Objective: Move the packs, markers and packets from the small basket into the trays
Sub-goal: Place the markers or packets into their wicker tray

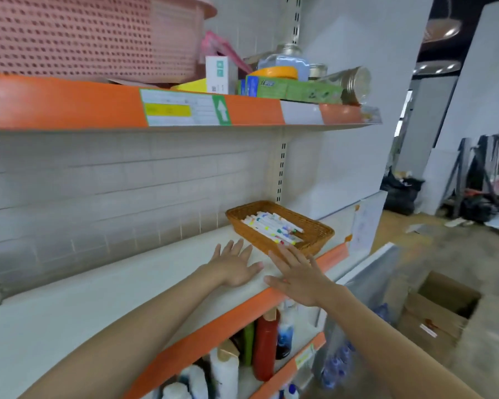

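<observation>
**Q:** where are u at w/ the basket job?

**Me:** prob the start, imo. My left hand [236, 264] is flat on the white shelf [104, 306], fingers straight, holding nothing. My right hand [296, 273] is just beside it, also spread and empty, fingertips right at the near rim of the small wicker basket [314, 226]. Can't tell if they touch it tbh.

**Q:** and the stuff?

**Me:** the markers [272, 227] are all lying in the basket, which sits at the right end of the shelf. No packs or packets visible in there, and no trays in view, so next I'd guess I need to grab the basket or pinch a few markers, then find the trays.

**Q:** rest of the place?

**Me:** pink laundry basket [78, 36] up top left, boxes + jars next to it on the orange-edged shelf. Bottles [267, 344] below. Far right: concrete floor, an open cardboard box [441, 309], dark clutter by the wall.
</observation>
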Motion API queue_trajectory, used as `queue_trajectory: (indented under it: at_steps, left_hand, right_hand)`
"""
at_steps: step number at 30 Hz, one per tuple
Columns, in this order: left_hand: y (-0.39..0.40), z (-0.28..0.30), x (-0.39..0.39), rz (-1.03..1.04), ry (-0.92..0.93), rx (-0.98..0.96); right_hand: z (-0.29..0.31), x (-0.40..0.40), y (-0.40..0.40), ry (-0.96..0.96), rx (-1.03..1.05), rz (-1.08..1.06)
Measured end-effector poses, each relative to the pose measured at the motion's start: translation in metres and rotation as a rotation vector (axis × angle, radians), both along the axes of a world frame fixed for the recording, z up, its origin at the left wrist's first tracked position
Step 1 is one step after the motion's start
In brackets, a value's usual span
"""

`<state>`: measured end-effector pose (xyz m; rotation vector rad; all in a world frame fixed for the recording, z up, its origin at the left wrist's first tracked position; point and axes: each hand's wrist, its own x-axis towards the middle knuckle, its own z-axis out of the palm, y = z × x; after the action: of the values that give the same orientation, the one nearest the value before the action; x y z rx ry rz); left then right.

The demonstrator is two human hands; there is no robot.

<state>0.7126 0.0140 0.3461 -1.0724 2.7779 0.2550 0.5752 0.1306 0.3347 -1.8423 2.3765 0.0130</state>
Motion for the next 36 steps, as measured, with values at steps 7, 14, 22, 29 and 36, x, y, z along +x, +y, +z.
queue_trajectory:
  at_steps: [7,14,22,29,36]
  left_hand:
    - [0.019,0.001,-0.082,0.03,0.182,-0.039]
    - [-0.007,-0.007,-0.114,0.06,0.066,-0.065]
    - [-0.067,-0.011,-0.15,0.219,0.111,-0.02]
    - [-0.091,-0.004,-0.171,0.254,-0.019,-0.159]
    - [-0.1,-0.014,-0.185,0.357,0.092,-0.211]
  right_hand:
    - [0.008,-0.084,0.016,-0.001,-0.076,0.062]
    - [0.002,-0.12,-0.019,-0.064,-0.108,0.119]
    - [0.003,-0.153,-0.092,-0.078,-0.094,0.192]
    - [0.002,-0.173,-0.142,-0.18,-0.036,0.193]
    - [-0.002,-0.183,-0.174,-0.051,-0.01,0.24]
